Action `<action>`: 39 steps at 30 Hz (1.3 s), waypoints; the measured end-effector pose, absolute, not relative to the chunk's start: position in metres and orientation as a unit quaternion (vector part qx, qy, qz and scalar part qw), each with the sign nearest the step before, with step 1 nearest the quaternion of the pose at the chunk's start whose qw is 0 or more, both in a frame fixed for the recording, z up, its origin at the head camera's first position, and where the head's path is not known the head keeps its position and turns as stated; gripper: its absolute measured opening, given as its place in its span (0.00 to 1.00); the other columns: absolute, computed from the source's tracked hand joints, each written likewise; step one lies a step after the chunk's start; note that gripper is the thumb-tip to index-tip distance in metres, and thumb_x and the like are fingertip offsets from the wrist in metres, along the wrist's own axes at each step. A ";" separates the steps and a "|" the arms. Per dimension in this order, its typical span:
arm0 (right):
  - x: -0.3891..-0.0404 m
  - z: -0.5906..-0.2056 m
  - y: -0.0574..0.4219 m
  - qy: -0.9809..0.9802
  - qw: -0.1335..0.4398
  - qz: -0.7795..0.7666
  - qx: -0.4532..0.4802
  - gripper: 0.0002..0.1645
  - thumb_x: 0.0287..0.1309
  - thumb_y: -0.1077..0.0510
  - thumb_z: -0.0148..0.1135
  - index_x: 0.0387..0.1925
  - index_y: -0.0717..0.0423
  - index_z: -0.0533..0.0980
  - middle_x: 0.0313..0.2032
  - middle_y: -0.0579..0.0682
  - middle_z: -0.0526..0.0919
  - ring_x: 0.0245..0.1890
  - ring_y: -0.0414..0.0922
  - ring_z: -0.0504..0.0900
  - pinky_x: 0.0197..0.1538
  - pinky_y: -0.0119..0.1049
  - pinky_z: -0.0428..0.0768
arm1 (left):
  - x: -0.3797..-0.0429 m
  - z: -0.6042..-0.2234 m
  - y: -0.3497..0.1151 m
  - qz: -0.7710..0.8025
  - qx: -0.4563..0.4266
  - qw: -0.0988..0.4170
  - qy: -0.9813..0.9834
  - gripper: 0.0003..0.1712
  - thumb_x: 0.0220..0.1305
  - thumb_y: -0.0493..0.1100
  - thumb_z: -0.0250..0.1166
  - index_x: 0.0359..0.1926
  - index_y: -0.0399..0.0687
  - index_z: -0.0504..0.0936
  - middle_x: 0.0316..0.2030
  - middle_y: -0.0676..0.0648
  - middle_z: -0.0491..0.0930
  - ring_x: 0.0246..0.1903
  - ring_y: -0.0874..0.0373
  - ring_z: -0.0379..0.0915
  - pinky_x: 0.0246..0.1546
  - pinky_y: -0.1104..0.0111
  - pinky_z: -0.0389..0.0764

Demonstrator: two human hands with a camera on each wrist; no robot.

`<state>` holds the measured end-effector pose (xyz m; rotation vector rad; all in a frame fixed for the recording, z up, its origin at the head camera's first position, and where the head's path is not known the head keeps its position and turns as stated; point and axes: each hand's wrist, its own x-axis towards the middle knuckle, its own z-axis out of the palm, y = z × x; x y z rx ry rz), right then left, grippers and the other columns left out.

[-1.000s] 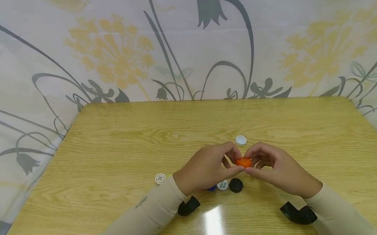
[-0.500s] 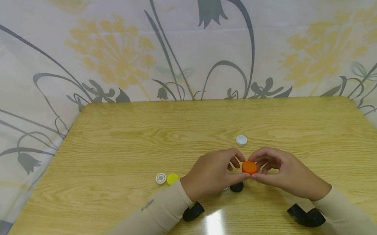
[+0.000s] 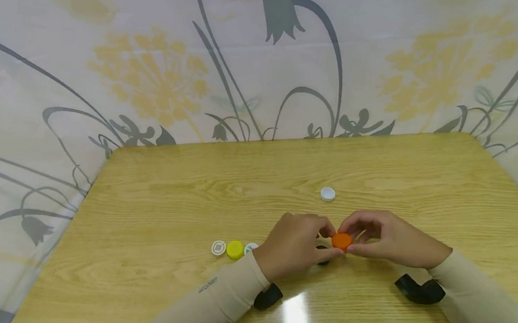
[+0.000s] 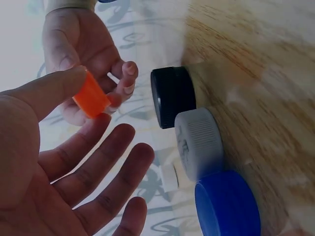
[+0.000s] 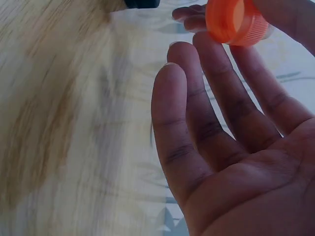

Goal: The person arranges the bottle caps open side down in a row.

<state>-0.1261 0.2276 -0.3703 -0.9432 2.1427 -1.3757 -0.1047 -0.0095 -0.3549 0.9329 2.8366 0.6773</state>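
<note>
An orange bottle cap is held above the table between both hands. My left hand pinches its left side with thumb and index finger; in the left wrist view the other fingers are spread. From the right, my right hand pinches the same cap. In the right wrist view the cap's hollow inside and ribbed side show. Just under the left fingertips lies a black cap, partly hidden. Beside it in the left wrist view stand a grey-white ribbed cap and a blue cap, which the left hand hides from the head view.
A row on the wooden table continues left with a white cap with green print, a yellow cap and a white cap with a square mark. Farther back lies another white cap. Flower-patterned cloth borders the table.
Both hands have moved lower and slightly right with the orange cap, nearer the black cap. The cap has turned so its flat face shows. The yellow cap has come out from behind the left arm.
</note>
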 end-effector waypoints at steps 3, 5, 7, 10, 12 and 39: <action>-0.127 -0.374 0.226 0.782 0.214 -0.483 -0.330 0.14 0.65 0.60 0.66 0.51 0.54 0.78 0.44 0.49 0.84 0.40 0.40 0.84 0.45 0.34 0.83 | -0.106 -0.358 -0.007 0.204 0.299 0.053 0.931 0.15 0.63 0.61 0.68 0.41 0.59 0.86 0.41 0.60 0.87 0.37 0.71 0.80 0.47 0.67 0.76; -0.127 -0.375 0.225 0.790 0.215 -0.473 -0.326 0.14 0.64 0.58 0.67 0.50 0.54 0.78 0.44 0.49 0.84 0.40 0.39 0.84 0.45 0.33 0.83 | -0.106 -0.359 -0.006 0.197 0.295 0.061 0.933 0.15 0.63 0.62 0.68 0.41 0.60 0.86 0.42 0.61 0.86 0.40 0.70 0.80 0.48 0.63 0.75; -0.126 -0.375 0.225 0.795 0.217 -0.466 -0.322 0.14 0.63 0.57 0.67 0.49 0.54 0.78 0.44 0.49 0.84 0.40 0.38 0.84 0.45 0.32 0.83 | -0.106 -0.361 -0.004 0.192 0.294 0.065 0.934 0.14 0.62 0.62 0.68 0.40 0.61 0.86 0.42 0.62 0.86 0.40 0.71 0.79 0.48 0.61 0.74; -0.126 -0.375 0.225 0.802 0.219 -0.455 -0.320 0.14 0.63 0.56 0.68 0.48 0.54 0.79 0.43 0.49 0.84 0.39 0.37 0.82 0.44 0.32 0.82 | -0.105 -0.363 -0.003 0.192 0.296 0.067 0.933 0.13 0.62 0.62 0.69 0.38 0.62 0.85 0.39 0.64 0.85 0.38 0.71 0.77 0.46 0.62 0.73; -0.126 -0.376 0.225 0.802 0.222 -0.451 -0.322 0.14 0.62 0.55 0.69 0.48 0.54 0.79 0.42 0.49 0.83 0.39 0.37 0.82 0.44 0.31 0.82 | -0.105 -0.365 -0.003 0.187 0.301 0.062 0.933 0.13 0.61 0.62 0.69 0.37 0.62 0.85 0.37 0.64 0.84 0.36 0.71 0.76 0.44 0.63 0.72; -0.121 -0.384 0.217 0.833 0.189 -0.391 -0.343 0.13 0.58 0.53 0.72 0.41 0.48 0.77 0.30 0.41 0.77 0.30 0.32 0.74 0.33 0.28 0.76 | -0.098 -0.368 0.001 0.103 0.309 0.061 0.943 0.16 0.64 0.62 0.66 0.42 0.60 0.86 0.42 0.60 0.83 0.41 0.63 0.75 0.42 0.67 0.71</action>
